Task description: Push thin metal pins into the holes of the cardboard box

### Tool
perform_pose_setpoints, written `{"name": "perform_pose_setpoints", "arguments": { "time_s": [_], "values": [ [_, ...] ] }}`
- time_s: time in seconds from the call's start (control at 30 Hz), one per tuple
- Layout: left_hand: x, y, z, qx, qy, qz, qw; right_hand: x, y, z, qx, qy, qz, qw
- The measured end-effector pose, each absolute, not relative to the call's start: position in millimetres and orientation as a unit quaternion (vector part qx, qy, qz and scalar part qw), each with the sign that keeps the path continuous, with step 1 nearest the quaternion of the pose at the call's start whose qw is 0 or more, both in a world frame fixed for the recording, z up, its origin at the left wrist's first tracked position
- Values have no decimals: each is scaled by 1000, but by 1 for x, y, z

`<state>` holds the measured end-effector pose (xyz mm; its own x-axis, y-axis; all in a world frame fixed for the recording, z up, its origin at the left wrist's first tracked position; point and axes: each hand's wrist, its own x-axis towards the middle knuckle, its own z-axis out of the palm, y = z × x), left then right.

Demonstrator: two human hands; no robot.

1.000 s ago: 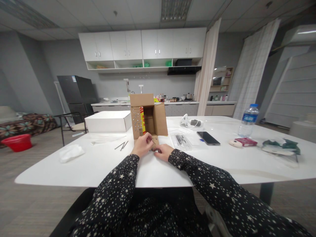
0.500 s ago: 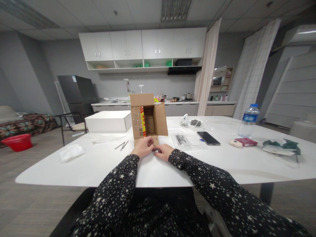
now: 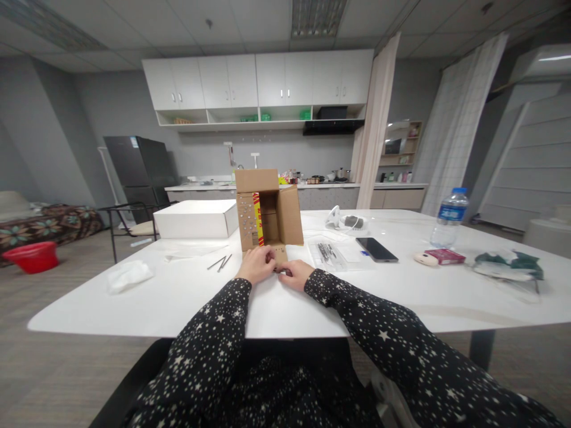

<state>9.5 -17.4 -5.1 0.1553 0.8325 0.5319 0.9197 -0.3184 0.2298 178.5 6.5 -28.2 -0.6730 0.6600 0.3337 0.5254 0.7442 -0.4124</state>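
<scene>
My left hand (image 3: 257, 264) and my right hand (image 3: 296, 274) are close together over the white table, at the front flap of an open cardboard box (image 3: 289, 215). The fingers of both hands are curled in a pinch. Something small and dark shows at the right fingertips, too small to name. What the left fingers hold, if anything, is hidden. The box stands with its opening facing me, small studs or beads dotting its left flap beside a yellow and red strip. Several thin metal rods (image 3: 222, 263) lie left of my left hand.
Left stand a white box (image 3: 196, 219) and a crumpled tissue (image 3: 129, 276). To the right lie a clear plastic pack of dark pieces (image 3: 329, 254), a phone (image 3: 377, 249), a pink box (image 3: 448, 256) and a green-and-white bundle (image 3: 508, 266). A water bottle (image 3: 450, 219) stands behind them.
The thin piece that spanned both hands' fingertips no longer shows between them. My left fingers have shifted slightly; the right hand and the box stay in place.
</scene>
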Motion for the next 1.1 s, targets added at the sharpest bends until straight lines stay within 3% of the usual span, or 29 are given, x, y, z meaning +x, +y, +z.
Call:
{"name": "perform_pose_setpoints", "arguments": {
  "time_s": [0.33, 1.1],
  "values": [
    [4, -11, -10, -688, -648, -301, 127, 178, 4, -26, -331, -903, 140, 237],
    [9, -3, -16, -705, -632, -265, 184, 177, 4, -26, -338, -902, 138, 231]
  ]
}}
